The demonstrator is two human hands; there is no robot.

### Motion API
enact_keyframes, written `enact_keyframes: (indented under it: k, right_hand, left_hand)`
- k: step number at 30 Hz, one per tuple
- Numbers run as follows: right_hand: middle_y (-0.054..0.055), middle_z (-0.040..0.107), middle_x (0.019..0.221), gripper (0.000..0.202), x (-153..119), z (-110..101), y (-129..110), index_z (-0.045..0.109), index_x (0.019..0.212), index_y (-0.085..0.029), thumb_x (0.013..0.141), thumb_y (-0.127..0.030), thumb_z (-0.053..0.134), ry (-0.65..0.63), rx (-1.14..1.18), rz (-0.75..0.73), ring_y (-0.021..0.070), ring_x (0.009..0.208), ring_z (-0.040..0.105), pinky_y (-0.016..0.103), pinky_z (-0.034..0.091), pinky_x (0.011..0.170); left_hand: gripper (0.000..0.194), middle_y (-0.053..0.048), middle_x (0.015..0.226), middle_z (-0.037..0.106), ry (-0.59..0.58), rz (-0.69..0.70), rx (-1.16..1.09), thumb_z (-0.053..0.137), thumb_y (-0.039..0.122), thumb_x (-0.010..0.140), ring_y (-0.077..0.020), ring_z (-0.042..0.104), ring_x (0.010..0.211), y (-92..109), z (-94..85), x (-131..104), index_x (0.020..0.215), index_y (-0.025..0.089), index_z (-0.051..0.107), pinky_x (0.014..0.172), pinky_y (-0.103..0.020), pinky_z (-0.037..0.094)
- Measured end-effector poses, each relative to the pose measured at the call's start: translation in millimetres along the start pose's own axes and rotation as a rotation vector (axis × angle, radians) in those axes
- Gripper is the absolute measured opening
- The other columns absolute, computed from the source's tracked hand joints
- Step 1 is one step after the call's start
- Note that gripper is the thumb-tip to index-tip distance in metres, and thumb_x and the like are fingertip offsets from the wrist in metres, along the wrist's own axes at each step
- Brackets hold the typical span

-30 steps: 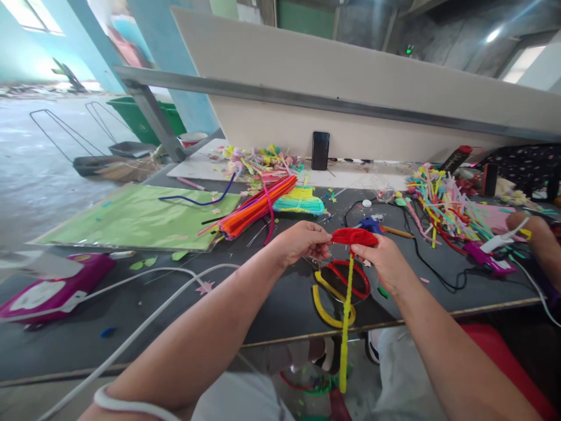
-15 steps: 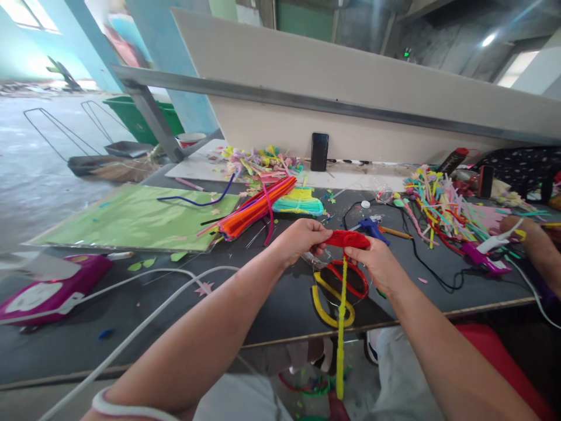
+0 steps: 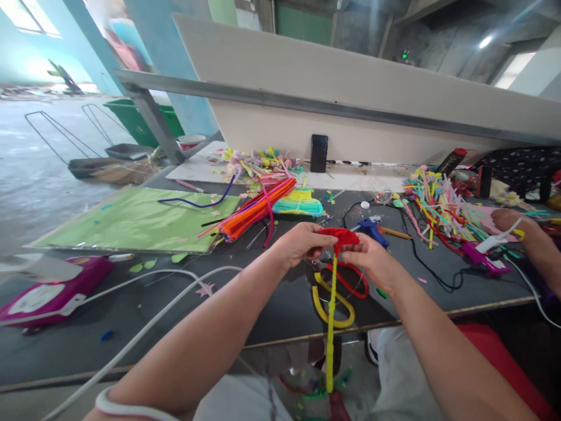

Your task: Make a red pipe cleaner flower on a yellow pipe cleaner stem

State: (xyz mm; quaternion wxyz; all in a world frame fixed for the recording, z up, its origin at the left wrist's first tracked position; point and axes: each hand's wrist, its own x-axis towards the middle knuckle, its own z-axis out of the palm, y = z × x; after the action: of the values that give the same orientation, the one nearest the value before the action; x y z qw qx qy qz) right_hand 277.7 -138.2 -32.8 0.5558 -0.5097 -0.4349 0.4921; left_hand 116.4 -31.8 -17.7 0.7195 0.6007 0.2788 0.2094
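Observation:
A fuzzy red pipe-cleaner shape (image 3: 346, 236) is held up over the table's front part. From its underside hangs a long yellow-green stem (image 3: 331, 333), reaching past the table edge. My left hand (image 3: 304, 244) is closed on the left end of the red shape, thumb on top. On the other side, my right hand (image 3: 372, 257) pinches its lower right part near the stem's top; those fingertips are partly hidden. Beneath both hands lie scissors (image 3: 362, 285) with red and yellow handles, partly behind the stem.
A bundle of orange and red pipe cleaners (image 3: 256, 210) lies beyond my left hand, beside a turquoise bundle (image 3: 298, 206). A blue glue gun (image 3: 371, 231) is behind my right hand. Green sheets (image 3: 131, 225) lie left. Another person's hand (image 3: 511, 221) is far right.
The red shape and its stem have shifted slightly left and turned, now looking narrower. My right hand has moved left with it. The other person's hand has moved slightly left.

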Motion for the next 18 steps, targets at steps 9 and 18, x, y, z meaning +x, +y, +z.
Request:
enact_keyframes:
  k: [9,18]
  right_hand:
    - [0.004,0.069,0.071,0.025,-0.9,-29.1,-13.2,0.070,0.081,-0.017,0.074,-0.041,0.065,0.188,-0.357,-0.051,0.0138,0.064,0.058,0.027,0.045,0.063]
    - [0.003,0.069,0.068,0.023,2.4,-27.1,-8.2,0.070,0.084,-0.016,0.065,-0.029,0.073,0.135,-0.213,0.061,0.0113,0.057,0.056,0.022,0.042,0.052]
  left_hand:
    - [0.029,0.002,0.051,0.054,0.043,-0.030,0.015,0.078,0.031,0.061,-0.0032,0.038,0.034,2.3,-4.9,2.2,0.063,0.010,0.057,0.033,-0.018,0.023]
    - [0.032,0.001,0.051,0.055,0.027,0.003,0.056,0.079,0.034,0.059,-0.0027,0.037,0.035,0.3,-2.1,1.8,0.066,0.009,0.060,0.034,-0.019,0.022]
